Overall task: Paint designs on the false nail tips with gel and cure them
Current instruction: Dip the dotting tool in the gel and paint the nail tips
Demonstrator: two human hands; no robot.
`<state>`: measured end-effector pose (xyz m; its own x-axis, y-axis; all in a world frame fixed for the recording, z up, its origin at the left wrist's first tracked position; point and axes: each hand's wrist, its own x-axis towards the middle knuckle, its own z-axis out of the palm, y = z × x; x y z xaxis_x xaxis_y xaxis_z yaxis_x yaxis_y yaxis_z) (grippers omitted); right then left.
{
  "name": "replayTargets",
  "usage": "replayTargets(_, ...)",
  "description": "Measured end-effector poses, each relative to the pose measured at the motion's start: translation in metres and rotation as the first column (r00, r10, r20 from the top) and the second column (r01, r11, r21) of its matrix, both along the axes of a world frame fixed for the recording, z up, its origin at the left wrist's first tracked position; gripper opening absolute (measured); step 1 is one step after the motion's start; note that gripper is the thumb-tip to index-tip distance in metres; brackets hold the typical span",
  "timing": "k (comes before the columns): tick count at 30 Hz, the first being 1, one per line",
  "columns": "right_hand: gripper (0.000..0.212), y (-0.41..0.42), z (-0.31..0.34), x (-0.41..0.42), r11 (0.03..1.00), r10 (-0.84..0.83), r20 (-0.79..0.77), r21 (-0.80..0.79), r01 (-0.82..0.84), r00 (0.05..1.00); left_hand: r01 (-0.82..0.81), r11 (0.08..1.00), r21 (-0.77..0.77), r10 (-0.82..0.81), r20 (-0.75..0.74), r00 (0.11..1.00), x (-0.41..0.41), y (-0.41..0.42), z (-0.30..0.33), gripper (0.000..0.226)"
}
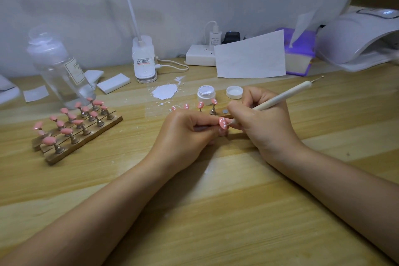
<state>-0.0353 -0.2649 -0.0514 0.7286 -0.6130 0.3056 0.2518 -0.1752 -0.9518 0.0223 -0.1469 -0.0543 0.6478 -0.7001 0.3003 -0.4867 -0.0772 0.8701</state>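
Fingers (212, 124) of the left hand (183, 134) pinched a pink nail tip (223, 123) at centre; the right hand (263, 119) gripped a dotting pen (278, 98), its point touching the tip. At twelve o'clock stood an open gel jar (206, 94); at nine, a rack of pink tips (73, 127). The tip's stand was hidden by fingers.

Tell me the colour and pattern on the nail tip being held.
Pink with white dots, seen in the head view: nail tip.
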Motion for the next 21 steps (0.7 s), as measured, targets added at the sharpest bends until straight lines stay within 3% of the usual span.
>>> replayTargets(5,0.043,-0.002,-0.0014,0.0011,0.99,0.028,0.044,0.139,-0.034,0.999,0.006,1.0,0.01,-0.006,0.009,1.0,-0.0004,-0.0002,0.0001,0.013)
replayTargets(21,0.041,0.0001,-0.0004,0.0009,0.989,0.06,0.083,0.131,-0.071,0.995,-0.008,1.0,0.015,0.008,0.029,1.0,0.0004,-0.0013,-0.0017,0.01)
